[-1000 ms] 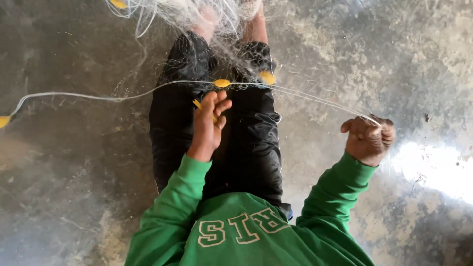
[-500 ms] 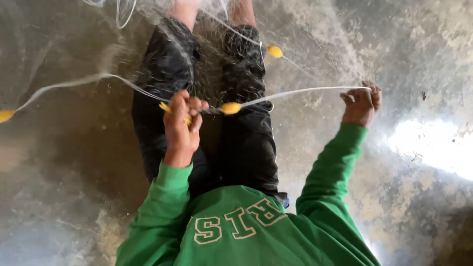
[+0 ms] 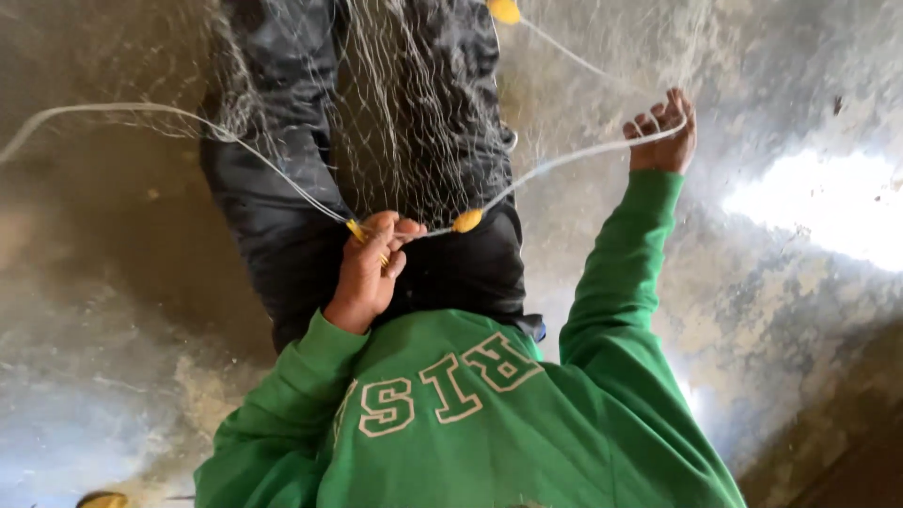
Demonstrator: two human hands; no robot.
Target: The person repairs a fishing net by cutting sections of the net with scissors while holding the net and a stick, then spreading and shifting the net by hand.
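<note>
Net rope [image 3: 564, 162] in 2 hands

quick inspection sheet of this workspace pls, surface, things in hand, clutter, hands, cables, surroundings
surface: grey mottled concrete floor, bright sunlit patch at the right.
job's things: white float line strung between both hands; yellow float on it by the left hand; fine mesh net draped over the dark trousers.
clutter: second yellow float at the top edge.
grippers: left hand closed on the line with a small yellow tool; right hand raised, fingers hooked over the line.
cables: nothing seen.
surroundings: green sweatshirt.
</note>
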